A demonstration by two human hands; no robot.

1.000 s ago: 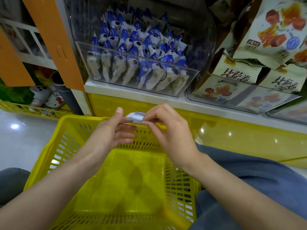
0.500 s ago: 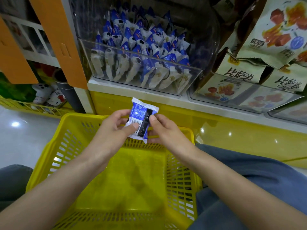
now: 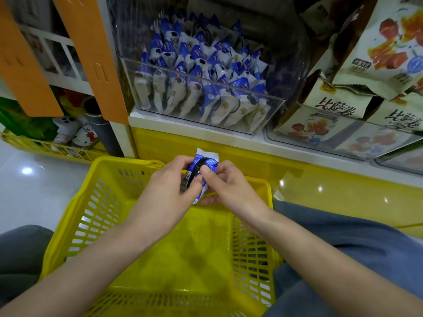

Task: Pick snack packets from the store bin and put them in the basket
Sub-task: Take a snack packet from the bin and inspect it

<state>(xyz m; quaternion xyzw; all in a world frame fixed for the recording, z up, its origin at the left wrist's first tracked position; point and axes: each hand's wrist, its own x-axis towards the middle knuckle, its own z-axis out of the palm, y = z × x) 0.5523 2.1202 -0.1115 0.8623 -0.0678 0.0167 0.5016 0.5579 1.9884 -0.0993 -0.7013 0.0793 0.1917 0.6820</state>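
– Snack packet (image 3: 202, 172) first: where is it, and why held like that?
– One blue and white packet, upright between both hands, above the far rim of the yellow basket (image 3: 183, 266) and below the shelf edge; the left hand (image 3: 169, 191) pinches its left edge with thumb and curled fingers, and the right hand (image 3: 229, 186) pinches the right side with its thumb pressed on the face; a barcode shows by the left thumb, so I judge the printed back is turned up to be read or checked before the drop
– Why over the basket and not at the bin?
– Probably so that letting go lands it inside; the basket sits low between the person's knees, right under the hands
– Counts?
– One packet in hand; two hands, both on it; one basket, and no packet shows on its floor, so I judge the task is at its start; one clear store bin (image 3: 201, 78) on the shelf, packed with the same blue and white packets standing on end, too crowded to count exactly, dozens at a guess
– Why standing on end?
– Likely so each top can be plucked singly
– Anything beside it?
– Cream bags of another snack (image 3: 338, 106) to the right, at least four, some cut off by the frame
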